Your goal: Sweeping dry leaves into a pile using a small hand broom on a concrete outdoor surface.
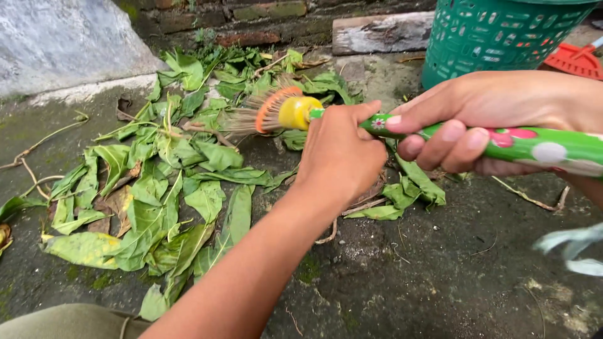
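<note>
A broom with a green flower-patterned handle (540,145), a yellow and orange collar (294,112) and stiff brown bristles (251,116) points left over a pile of green leaves (157,188). My left hand (339,157) grips the handle just behind the yellow collar. Farther back on the handle, my right hand (490,119) is closed around it. The bristles hang just above the leaves.
A green perforated plastic basket (496,31) stands at the top right, with a red dustpan (575,59) beside it. A brick wall base (270,22) and a grey slab (63,37) line the far side. The ground is dark mossy concrete (427,276).
</note>
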